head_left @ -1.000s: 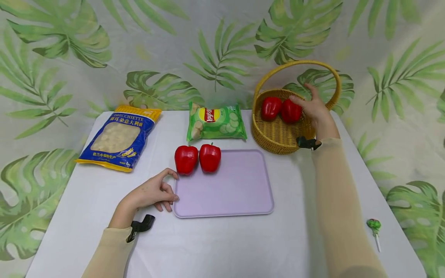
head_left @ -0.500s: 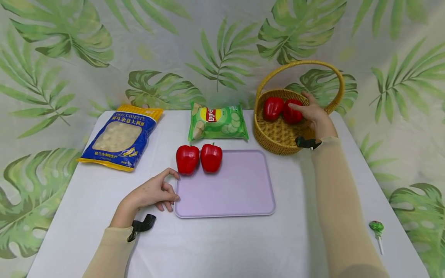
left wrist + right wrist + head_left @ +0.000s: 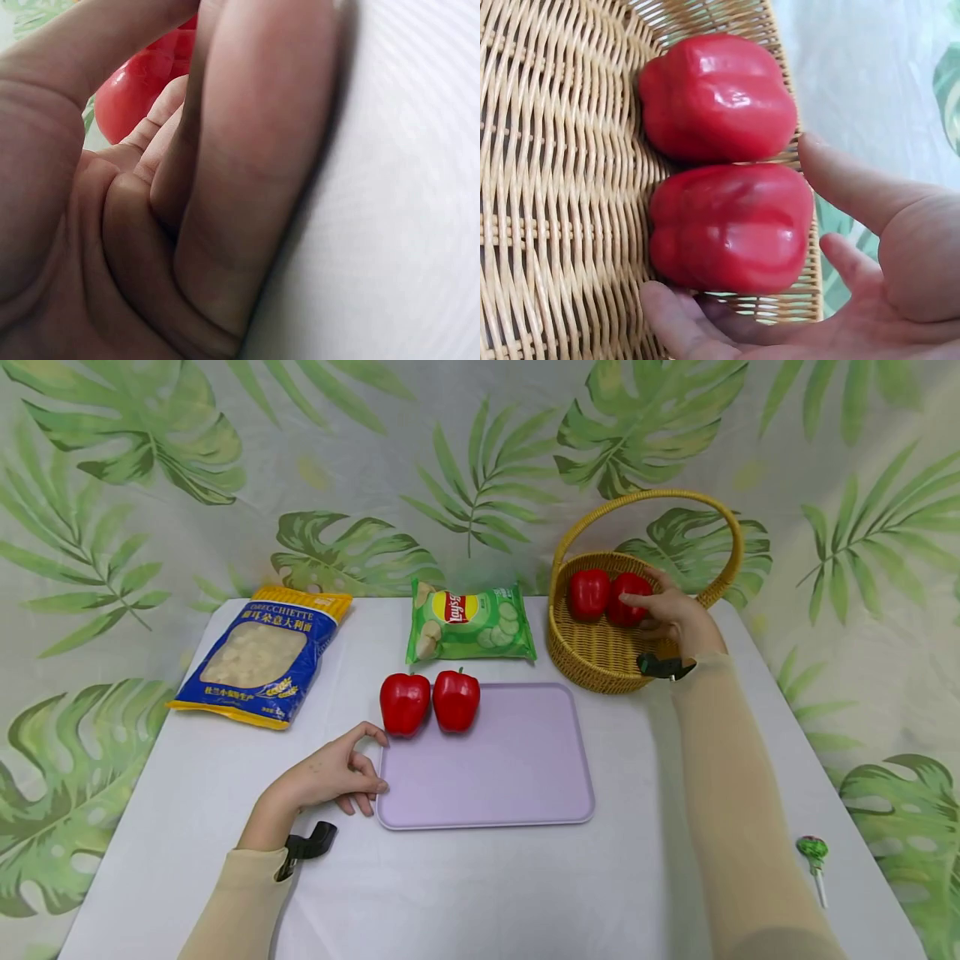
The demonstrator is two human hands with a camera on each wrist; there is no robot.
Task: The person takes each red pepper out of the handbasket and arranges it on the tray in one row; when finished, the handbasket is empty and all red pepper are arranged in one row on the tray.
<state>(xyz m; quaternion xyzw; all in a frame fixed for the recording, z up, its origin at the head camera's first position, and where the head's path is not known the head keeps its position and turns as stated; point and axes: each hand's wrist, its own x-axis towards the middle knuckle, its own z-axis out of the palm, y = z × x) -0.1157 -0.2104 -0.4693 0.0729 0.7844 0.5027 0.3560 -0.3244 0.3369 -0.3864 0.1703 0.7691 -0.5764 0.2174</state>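
Observation:
In the head view, my left hand [image 3: 330, 777] holds the left rim of a lilac tray [image 3: 517, 777] with bent fingers and thumb. Two red bell peppers, a left one [image 3: 405, 703] and a right one [image 3: 456, 702], stand at the tray's far left corner. A wicker basket [image 3: 600, 672] contains two more red bell peppers. My right hand [image 3: 678, 614] reaches in around the nearer pepper [image 3: 731, 229], thumb on one side and fingers on the other, spread rather than closed. The other basket pepper [image 3: 720, 97] lies beside it. The left wrist view shows mostly curled fingers [image 3: 259, 135].
A green bag of chips [image 3: 472, 622] lies behind the tray. A blue and yellow pasta bag [image 3: 258, 656] is at the far left. Near the right table edge lies a lollipop [image 3: 813, 856]. The basket's tall handle [image 3: 652, 497] arches over its opening.
My right hand has lowered into the basket, its fingers moving down around the right-hand pepper. The left hand stays at the tray rim.

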